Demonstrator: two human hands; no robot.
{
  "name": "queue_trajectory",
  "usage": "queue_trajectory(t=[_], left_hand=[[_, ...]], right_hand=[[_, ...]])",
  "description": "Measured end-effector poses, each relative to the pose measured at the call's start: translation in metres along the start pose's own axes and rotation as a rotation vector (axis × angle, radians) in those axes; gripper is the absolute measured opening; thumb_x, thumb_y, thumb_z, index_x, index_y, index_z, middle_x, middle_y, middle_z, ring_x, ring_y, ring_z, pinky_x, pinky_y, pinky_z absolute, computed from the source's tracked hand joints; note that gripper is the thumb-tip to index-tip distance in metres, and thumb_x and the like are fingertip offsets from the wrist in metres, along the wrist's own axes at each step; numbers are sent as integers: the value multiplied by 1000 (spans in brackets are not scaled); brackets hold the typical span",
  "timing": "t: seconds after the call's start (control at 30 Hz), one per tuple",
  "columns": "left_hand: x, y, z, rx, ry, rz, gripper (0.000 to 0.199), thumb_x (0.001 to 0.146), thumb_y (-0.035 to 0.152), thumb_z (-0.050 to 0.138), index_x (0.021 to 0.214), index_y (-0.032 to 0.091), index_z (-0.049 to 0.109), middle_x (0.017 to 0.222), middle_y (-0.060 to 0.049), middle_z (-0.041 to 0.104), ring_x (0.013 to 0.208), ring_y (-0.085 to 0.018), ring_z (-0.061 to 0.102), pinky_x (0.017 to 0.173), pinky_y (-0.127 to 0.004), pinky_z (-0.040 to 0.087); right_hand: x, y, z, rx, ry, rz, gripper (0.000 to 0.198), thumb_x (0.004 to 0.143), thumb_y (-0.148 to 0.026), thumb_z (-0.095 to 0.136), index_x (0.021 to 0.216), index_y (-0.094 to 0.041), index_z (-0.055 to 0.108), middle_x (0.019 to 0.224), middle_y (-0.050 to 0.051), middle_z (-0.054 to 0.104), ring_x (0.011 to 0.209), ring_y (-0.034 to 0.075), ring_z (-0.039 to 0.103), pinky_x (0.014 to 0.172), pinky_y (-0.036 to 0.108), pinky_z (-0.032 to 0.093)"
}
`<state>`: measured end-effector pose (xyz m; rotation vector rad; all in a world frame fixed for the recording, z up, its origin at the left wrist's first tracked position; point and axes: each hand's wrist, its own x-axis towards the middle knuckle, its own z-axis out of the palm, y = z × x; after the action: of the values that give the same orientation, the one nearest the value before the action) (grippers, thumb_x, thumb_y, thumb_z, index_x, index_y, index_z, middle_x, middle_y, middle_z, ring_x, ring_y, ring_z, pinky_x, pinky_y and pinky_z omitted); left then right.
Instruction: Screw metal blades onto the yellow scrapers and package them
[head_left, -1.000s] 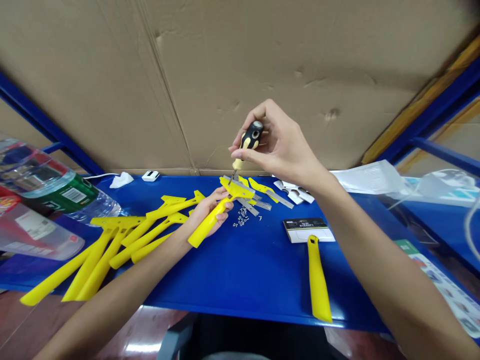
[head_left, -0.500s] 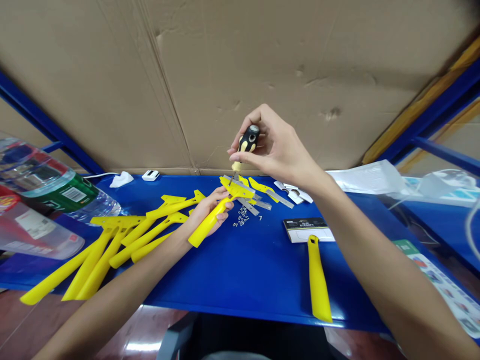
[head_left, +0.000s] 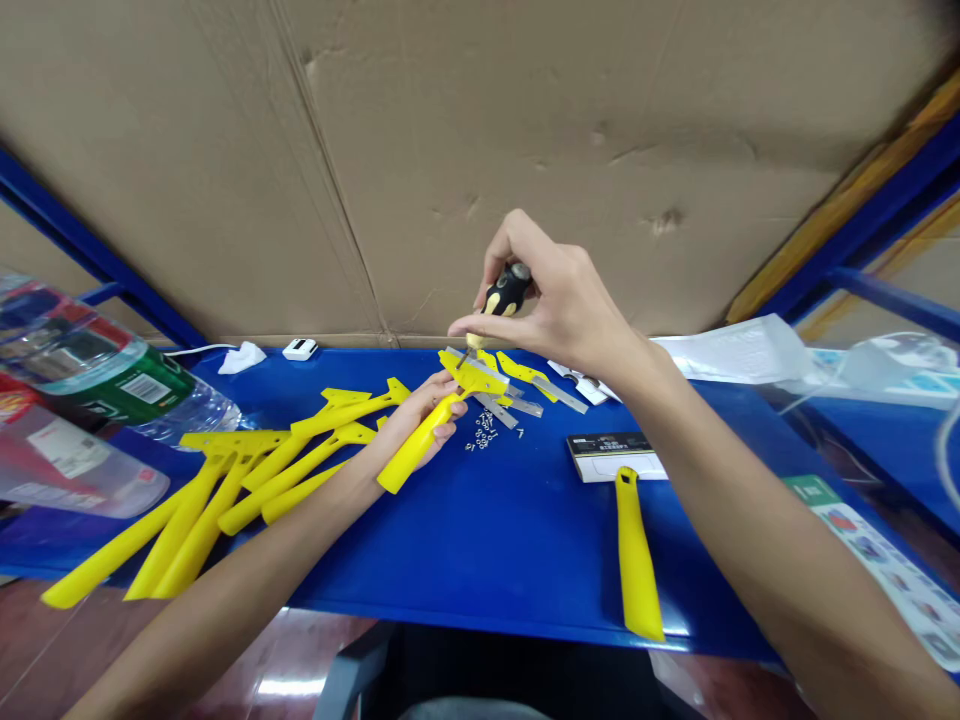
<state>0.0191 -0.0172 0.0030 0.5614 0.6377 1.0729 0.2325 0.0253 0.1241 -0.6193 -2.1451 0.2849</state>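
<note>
My left hand (head_left: 431, 410) grips a yellow plastic scraper (head_left: 418, 440) by its neck, with the handle pointing toward me. A thin metal blade lies along the scraper's head. Above it, my right hand (head_left: 544, 295) is closed around the black and cream handle of a short screwdriver (head_left: 507, 290). The screwdriver's tip meets the head near its left end; the screw itself is too small to make out. Just behind and to the right lie loose metal blades (head_left: 529, 407), yellow head pieces (head_left: 525, 368) and a scatter of small screws and nuts (head_left: 481, 432).
Several yellow scraper handles (head_left: 199, 510) are piled at the left, beside two plastic bottles (head_left: 142, 385). On the right a yellow handle (head_left: 636, 560) lies against a black and white box (head_left: 611, 458). Cardboard (head_left: 450, 150) stands behind the blue table (head_left: 465, 560).
The screwdriver handle has tilted a little to the right, and my right hand's fingers have shifted around it. My left hand and the scraper have stayed nearly still.
</note>
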Motion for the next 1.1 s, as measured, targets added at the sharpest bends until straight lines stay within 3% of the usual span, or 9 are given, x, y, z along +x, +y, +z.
queue_trajectory(t=[0.13, 0.3, 0.5, 0.6, 0.7, 0.93, 1.1], left_hand=[[2, -1, -3, -14, 24, -10, 24, 93, 6, 69, 109, 20, 57, 101, -2, 60, 63, -5, 61, 37, -9, 39], [6, -4, -7, -24, 57, -14, 24, 93, 6, 68, 109, 20, 57, 104, -4, 62, 65, -5, 62, 38, -9, 40], [5, -8, -6, -3, 48, -18, 23, 93, 7, 69, 109, 19, 58, 104, -4, 63, 64, -6, 62, 37, -10, 40], [5, -8, -6, -2, 52, -15, 23, 93, 7, 69, 110, 19, 59, 103, -4, 64, 64, -6, 62, 37, -10, 41], [5, -7, -7, 1, 44, -16, 25, 92, 8, 70, 113, 19, 61, 106, -4, 65, 65, -5, 62, 39, -10, 41], [5, -6, -4, 31, 45, -15, 27, 93, 8, 69, 116, 18, 62, 109, -6, 67, 64, -5, 62, 38, -9, 41], [5, -6, -6, 19, 49, -14, 27, 93, 8, 70, 117, 19, 62, 103, -3, 65, 63, -4, 62, 38, -9, 42]], right_hand=[[-2, -2, 1, -12, -63, -117, 32, 96, -40, 77, 110, -25, 52, 104, 5, 69, 94, 24, 65, 86, 42, 55], [-2, -9, -1, 69, -159, -102, 26, 94, -19, 68, 115, -24, 55, 114, 7, 70, 94, 21, 65, 84, 38, 53], [-1, 0, 1, -35, -152, -131, 13, 99, -31, 69, 102, -22, 60, 95, 2, 71, 81, 17, 59, 77, 34, 45], [-2, 1, 0, -22, -162, -135, 16, 99, -33, 69, 106, -23, 59, 100, 3, 72, 83, 18, 59, 77, 33, 44], [-4, -2, -1, 39, -216, -107, 18, 96, -24, 67, 112, -23, 59, 109, 5, 72, 89, 18, 61, 76, 32, 46], [-1, 1, 0, -22, -195, -132, 14, 96, -23, 70, 105, -22, 59, 95, 2, 71, 80, 18, 60, 75, 34, 44], [-2, -1, -3, -30, -226, -120, 22, 93, -19, 68, 112, -23, 56, 108, 5, 70, 88, 19, 60, 79, 35, 48]])
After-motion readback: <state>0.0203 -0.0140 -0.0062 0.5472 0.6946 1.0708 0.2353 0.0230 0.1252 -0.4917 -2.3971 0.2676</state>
